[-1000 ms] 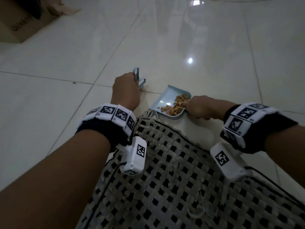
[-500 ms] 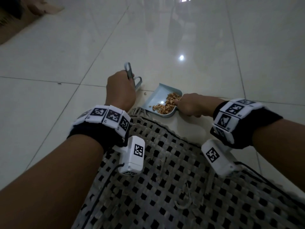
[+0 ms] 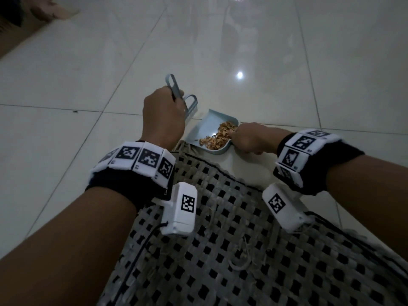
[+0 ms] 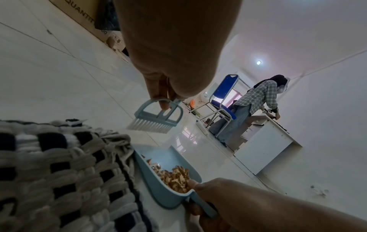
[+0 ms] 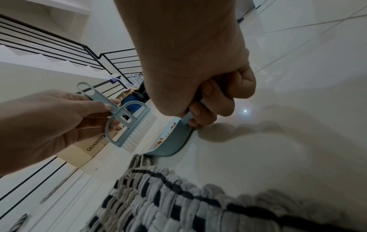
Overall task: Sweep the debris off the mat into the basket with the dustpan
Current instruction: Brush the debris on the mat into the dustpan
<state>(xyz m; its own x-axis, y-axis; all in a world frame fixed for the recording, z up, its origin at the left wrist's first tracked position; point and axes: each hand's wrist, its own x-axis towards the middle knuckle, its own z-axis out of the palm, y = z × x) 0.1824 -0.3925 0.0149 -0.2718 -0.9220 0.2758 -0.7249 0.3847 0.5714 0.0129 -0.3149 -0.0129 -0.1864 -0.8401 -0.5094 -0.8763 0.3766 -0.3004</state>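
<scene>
A pale blue dustpan (image 3: 207, 127) (image 4: 168, 158) (image 5: 174, 139) sits at the far corner of the woven black-and-grey mat (image 3: 220, 250) (image 4: 49, 164) (image 5: 178, 204), tilted, with a heap of brown debris (image 3: 220, 135) (image 4: 174, 177) inside. My right hand (image 3: 247, 138) (image 5: 208, 102) grips the dustpan's handle. My left hand (image 3: 163, 115) (image 4: 164, 87) (image 5: 59, 116) pinches the handle of a small blue brush (image 3: 185, 104) (image 4: 157, 116) (image 5: 127, 124) with white bristles, held in the air just left of the pan. No basket is in view.
Glossy white floor tiles (image 3: 242, 51) surround the mat. A cardboard box (image 5: 91, 150) stands to the far left. In the left wrist view, a blue chair (image 4: 222, 100), a person (image 4: 256, 100) and a white cabinet (image 4: 264, 147) are far off.
My left hand has lifted the brush up and away from the floor. The dustpan with its debris stays at the mat's corner in my right hand.
</scene>
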